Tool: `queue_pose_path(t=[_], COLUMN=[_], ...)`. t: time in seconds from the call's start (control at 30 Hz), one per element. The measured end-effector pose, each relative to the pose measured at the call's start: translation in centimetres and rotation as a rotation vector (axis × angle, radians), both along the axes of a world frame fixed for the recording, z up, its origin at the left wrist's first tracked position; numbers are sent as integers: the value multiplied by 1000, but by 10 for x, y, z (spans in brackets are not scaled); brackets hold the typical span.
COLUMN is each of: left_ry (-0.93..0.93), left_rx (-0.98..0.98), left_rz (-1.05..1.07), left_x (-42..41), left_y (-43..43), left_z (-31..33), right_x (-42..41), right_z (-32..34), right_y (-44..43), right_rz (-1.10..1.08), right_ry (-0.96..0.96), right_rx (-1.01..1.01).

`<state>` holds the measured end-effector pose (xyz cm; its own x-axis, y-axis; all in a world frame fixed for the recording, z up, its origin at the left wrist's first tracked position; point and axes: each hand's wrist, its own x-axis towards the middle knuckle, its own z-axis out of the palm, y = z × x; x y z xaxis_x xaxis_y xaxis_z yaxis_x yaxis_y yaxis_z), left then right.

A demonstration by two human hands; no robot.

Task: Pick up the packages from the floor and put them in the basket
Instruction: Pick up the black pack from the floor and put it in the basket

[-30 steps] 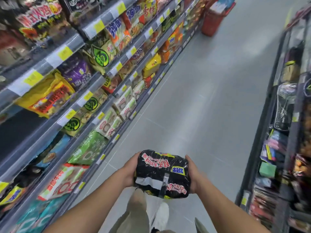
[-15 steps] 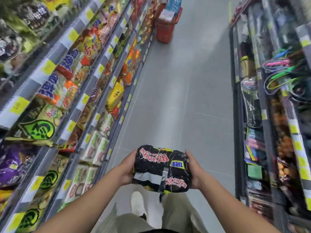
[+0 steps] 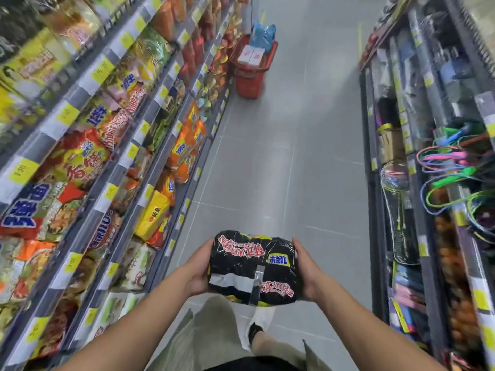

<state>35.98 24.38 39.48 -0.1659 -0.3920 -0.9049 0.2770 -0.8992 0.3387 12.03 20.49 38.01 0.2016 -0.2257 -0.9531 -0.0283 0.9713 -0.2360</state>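
Note:
A black noodle multipack point(image 3: 253, 269) with red lettering and a silver tape strip is held at waist height in front of me. My left hand point(image 3: 199, 271) grips its left side and my right hand point(image 3: 308, 271) grips its right side. A red shopping basket point(image 3: 249, 79) stands on the floor far ahead, against the left shelving, with white boxes and a blue bag inside it. My legs and a white shoe show below the pack.
Shelves of noodle packs point(image 3: 88, 162) line the left of the aisle. A dark rack point(image 3: 428, 170) with rackets and coloured cords lines the right. A grey tiled floor point(image 3: 289, 145) runs between them up to the basket.
The view has swung right and forward along the aisle, so the red basket now sits nearer and closer to centre. The pack stays held in both hands.

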Motion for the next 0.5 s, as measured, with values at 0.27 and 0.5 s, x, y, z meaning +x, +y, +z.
queue_pose_path(t=[0.27,0.5], left_ry=[33,-2], left_rx=[-16,-9], left_rz=[-13,-52], left_x=[25,77], left_y=[-169,-328], left_z=[-2,-5], right_x=[23,72], right_z=[13,24], right_y=[-181,-333], right_rz=[29,-10], right_ry=[32,53], right_rx=[-22,-35])
